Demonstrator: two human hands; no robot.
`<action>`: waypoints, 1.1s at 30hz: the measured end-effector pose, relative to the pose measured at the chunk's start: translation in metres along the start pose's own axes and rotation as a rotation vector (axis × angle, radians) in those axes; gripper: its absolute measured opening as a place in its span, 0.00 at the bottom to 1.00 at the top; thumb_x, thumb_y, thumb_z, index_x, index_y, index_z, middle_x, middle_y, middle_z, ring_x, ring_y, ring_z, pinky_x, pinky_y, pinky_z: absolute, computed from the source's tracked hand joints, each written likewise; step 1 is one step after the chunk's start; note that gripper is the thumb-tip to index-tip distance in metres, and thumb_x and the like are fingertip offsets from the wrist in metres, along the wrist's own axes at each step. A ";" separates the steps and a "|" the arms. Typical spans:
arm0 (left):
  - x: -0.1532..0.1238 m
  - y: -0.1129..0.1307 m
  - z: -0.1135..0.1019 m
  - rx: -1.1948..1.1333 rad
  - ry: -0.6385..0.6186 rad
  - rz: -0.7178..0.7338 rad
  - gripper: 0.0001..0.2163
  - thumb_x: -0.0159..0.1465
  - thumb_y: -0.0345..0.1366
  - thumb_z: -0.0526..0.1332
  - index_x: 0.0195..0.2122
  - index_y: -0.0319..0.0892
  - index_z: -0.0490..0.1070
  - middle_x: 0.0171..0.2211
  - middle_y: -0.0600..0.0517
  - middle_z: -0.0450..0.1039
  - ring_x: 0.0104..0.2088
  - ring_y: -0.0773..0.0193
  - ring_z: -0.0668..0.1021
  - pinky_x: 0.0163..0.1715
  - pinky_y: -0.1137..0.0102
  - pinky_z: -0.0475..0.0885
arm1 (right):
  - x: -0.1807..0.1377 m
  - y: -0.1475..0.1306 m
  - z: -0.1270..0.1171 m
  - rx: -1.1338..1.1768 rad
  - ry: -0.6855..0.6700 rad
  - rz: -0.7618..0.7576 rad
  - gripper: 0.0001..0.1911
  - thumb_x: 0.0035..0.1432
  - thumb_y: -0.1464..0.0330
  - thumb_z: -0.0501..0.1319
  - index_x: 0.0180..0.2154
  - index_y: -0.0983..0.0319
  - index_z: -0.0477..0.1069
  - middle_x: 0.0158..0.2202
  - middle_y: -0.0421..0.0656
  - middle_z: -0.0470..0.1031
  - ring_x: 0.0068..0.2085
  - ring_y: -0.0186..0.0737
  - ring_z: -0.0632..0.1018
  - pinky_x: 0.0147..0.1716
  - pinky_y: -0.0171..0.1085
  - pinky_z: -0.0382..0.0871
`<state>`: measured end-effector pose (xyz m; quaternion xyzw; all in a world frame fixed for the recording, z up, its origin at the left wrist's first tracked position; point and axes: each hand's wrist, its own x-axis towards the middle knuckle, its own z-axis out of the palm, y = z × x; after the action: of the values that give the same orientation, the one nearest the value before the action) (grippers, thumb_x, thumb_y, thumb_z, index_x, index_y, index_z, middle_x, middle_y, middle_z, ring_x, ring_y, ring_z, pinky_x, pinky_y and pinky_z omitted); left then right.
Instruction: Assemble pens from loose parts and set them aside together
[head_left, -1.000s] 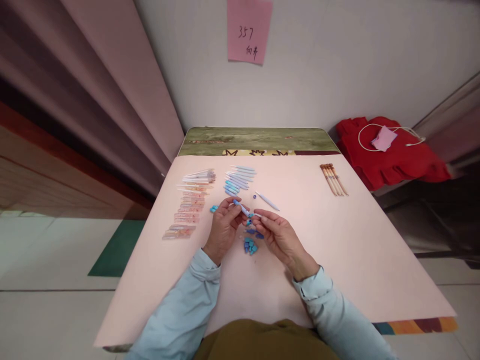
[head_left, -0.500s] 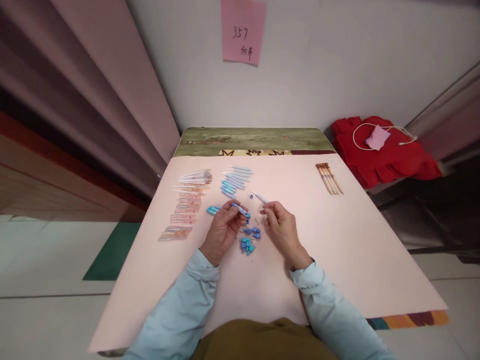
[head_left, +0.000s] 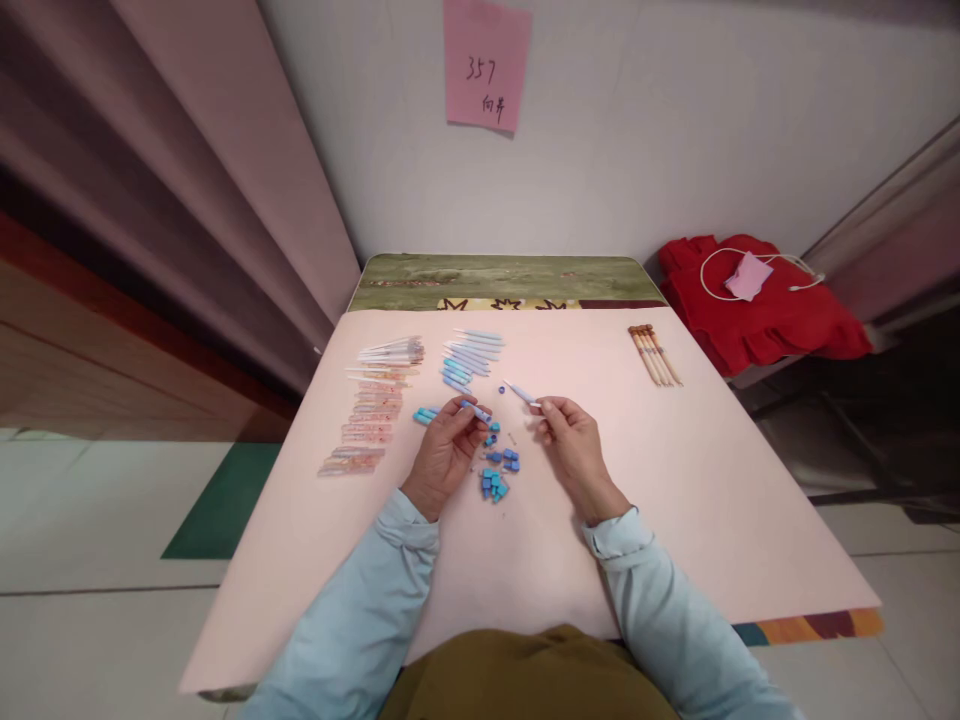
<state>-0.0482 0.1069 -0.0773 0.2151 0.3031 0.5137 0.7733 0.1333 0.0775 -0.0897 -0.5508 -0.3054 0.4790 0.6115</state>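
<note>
My left hand (head_left: 444, 447) is closed around a light blue pen barrel (head_left: 474, 409) just above the pink table sheet (head_left: 675, 480). My right hand (head_left: 571, 436) pinches the near end of a thin pale blue pen part (head_left: 520, 392) that lies on the sheet. Between my hands sit several small blue caps (head_left: 495, 478). A tiny blue cap (head_left: 505, 390) lies beside the thin part. More blue pen parts (head_left: 469, 358) are lined up farther back.
Pink patterned pens (head_left: 373, 405) lie in rows at the left. Several wooden pens (head_left: 655, 355) lie at the right rear. A red cloth with a white cable (head_left: 757, 300) rests beside the table. A pink note (head_left: 484, 65) hangs on the wall.
My right hand moved away from my left hand, up and to the right, and took hold of the thin pale blue part. My left hand kept its pen barrel.
</note>
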 end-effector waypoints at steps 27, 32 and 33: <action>-0.001 -0.001 0.003 0.001 -0.013 -0.001 0.13 0.57 0.29 0.69 0.42 0.37 0.71 0.32 0.50 0.78 0.26 0.72 0.78 0.28 0.79 0.76 | -0.002 0.002 -0.001 -1.044 -0.108 -0.426 0.07 0.59 0.72 0.60 0.33 0.61 0.78 0.34 0.46 0.76 0.34 0.41 0.76 0.37 0.37 0.67; -0.007 0.001 0.009 0.012 -0.066 -0.067 0.11 0.56 0.26 0.68 0.39 0.38 0.70 0.35 0.49 0.79 0.26 0.73 0.77 0.27 0.80 0.75 | -0.010 -0.014 0.002 -0.424 -0.084 -0.227 0.09 0.57 0.62 0.65 0.34 0.61 0.78 0.22 0.38 0.71 0.23 0.35 0.70 0.25 0.34 0.65; -0.009 0.001 0.010 0.010 -0.082 -0.095 0.10 0.56 0.26 0.68 0.37 0.39 0.70 0.35 0.49 0.79 0.26 0.73 0.77 0.27 0.80 0.75 | -0.014 -0.018 0.005 -0.318 -0.104 -0.189 0.10 0.57 0.61 0.66 0.35 0.61 0.78 0.21 0.36 0.70 0.22 0.33 0.69 0.23 0.33 0.64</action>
<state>-0.0444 0.0990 -0.0677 0.2250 0.2834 0.4656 0.8076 0.1288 0.0679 -0.0696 -0.5838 -0.4588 0.3931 0.5424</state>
